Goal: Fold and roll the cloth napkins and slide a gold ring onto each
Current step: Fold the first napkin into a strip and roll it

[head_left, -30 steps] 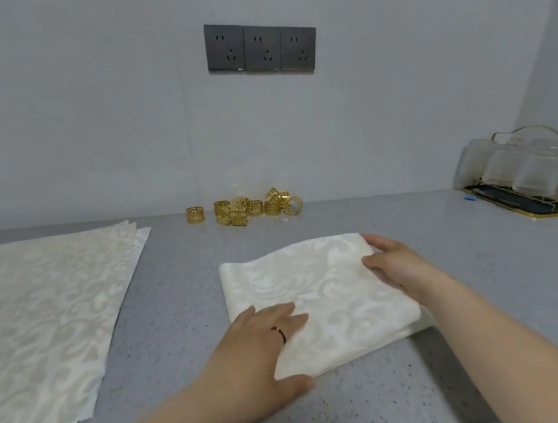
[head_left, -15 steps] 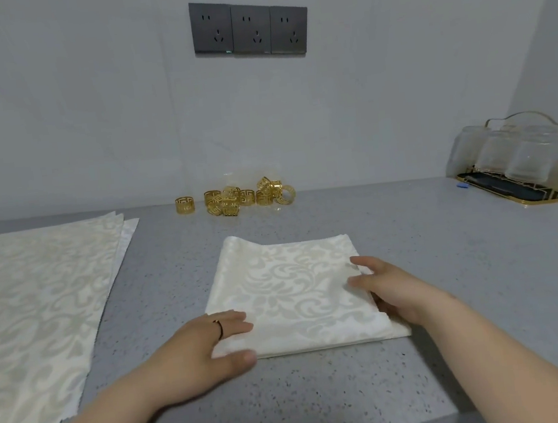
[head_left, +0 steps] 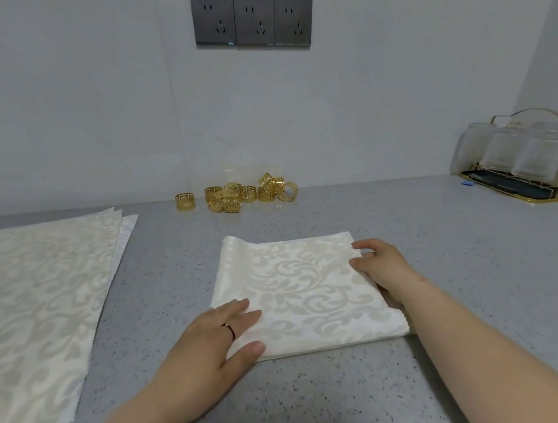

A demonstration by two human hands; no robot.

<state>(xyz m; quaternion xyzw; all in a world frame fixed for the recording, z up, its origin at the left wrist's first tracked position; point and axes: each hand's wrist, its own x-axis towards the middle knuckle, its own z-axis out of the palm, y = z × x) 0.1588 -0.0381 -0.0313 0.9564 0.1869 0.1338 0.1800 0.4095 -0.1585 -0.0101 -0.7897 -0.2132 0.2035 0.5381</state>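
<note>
1. The folded napkin (head_left: 299, 288) lies flat on the table (head_left: 448, 262), straight in front of the person and between both arms. It is a nearly square pad, a little wider from left to right than from near to far, and its near edge runs roughly parallel to the table's front.
2. The left hand (head_left: 212, 342) rests on the near-left corner with its fingers straight and spread, and its thumb lies along the near edge, pressing the layers down.
3. The right hand (head_left: 383, 269) sits on the right edge with its fingers lightly bent and their tips on the cloth. Whether it pinches the layers or only touches them I cannot tell.
4. Both hands are already on the cloth, so neither has to reach. The next fold or roll probably turns on the right edge, which the right hand could carry across towards the left hand.
5. The gold rings (head_left: 234, 197) lie in a loose heap against the wall, straight beyond the napkin and well apart from it. One ring stands a little to the left of the heap.
6. A stack of unfolded napkins (head_left: 39, 305) covers the table's left side, apart from the left arm.
7. Glass jars on a gold-rimmed tray (head_left: 514, 166) stand far right, and wall sockets (head_left: 252, 19) are above.
8. Nothing stands between the napkin and the rings.
</note>
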